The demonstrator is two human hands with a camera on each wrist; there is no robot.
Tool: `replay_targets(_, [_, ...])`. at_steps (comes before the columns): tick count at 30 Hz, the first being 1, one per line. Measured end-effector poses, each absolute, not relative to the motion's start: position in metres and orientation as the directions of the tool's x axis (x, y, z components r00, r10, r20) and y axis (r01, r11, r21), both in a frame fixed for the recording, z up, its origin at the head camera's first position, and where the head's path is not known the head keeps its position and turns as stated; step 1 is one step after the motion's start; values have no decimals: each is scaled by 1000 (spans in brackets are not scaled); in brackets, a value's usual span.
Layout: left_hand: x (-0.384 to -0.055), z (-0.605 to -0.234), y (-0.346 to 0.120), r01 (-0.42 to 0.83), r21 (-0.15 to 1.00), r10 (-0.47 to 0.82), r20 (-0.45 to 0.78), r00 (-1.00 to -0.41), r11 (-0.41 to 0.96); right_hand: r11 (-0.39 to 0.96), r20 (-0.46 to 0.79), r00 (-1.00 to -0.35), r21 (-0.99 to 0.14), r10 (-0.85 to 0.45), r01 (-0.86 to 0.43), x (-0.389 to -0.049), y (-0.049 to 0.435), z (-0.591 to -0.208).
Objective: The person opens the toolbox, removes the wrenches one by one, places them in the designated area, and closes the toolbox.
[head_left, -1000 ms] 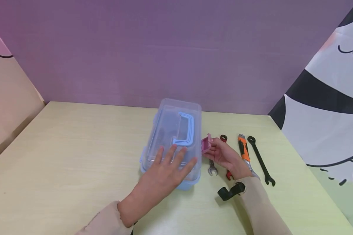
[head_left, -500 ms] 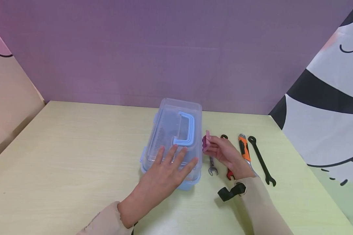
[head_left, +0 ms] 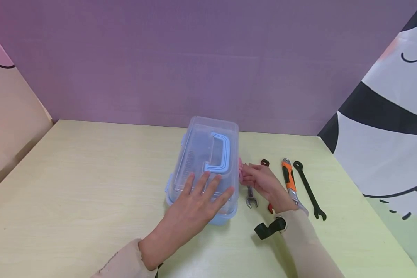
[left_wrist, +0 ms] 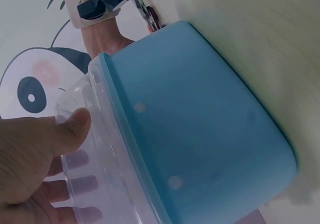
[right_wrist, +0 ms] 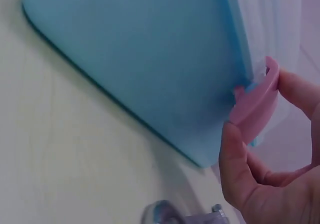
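Observation:
A plastic toolbox (head_left: 208, 150) with a clear lid, a blue handle (head_left: 226, 154) and a blue base (left_wrist: 200, 124) stands on the table. My left hand (head_left: 194, 204) rests on the near part of the lid, fingers spread. In the left wrist view its thumb lies at the lid's edge. At the box's right side, my right hand (head_left: 264, 183) pinches a pink latch (right_wrist: 257, 104) between thumb and fingers. In the right wrist view the latch spans the seam where lid and blue base meet. From the head, the fingers and lid hide most of the latch.
Right of the box lie a silver wrench (head_left: 251, 199), a red wrench (head_left: 265, 162) partly under my right hand, an adjustable wrench (head_left: 288, 175) with an orange-black handle, and a black wrench (head_left: 309, 191). A purple wall (head_left: 153, 65) rises behind the table (head_left: 90, 185).
My right hand has moved slightly left and tipped the pink latch from standing out beside the box to up against its side. My left hand has stayed on the lid.

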State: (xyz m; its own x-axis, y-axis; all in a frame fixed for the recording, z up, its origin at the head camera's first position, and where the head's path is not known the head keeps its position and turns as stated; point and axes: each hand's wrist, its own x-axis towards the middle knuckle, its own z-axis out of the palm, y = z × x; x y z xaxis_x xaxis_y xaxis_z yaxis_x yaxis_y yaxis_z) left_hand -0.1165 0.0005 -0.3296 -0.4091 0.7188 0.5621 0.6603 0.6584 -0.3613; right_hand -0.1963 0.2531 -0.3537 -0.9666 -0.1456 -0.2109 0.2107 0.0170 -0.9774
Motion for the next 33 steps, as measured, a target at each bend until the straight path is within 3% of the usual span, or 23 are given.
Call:
replay_targets(15, [-117, -329, 0, 653, -371, 713, 584, -389, 660, -105, -301, -940, -942, -163, 319, -201, 251, -355])
replay_targets(28, [-117, -330, -1, 663, -367, 728, 545, -416, 653, -145, -295, -932, -933, -210, 328, -205, 253, -361])
replay_targets(33, [-121, -321, -3, 693, -361, 763, 472, -441, 624, -119, -297, -922, -935, -247, 333, -208, 257, -357])
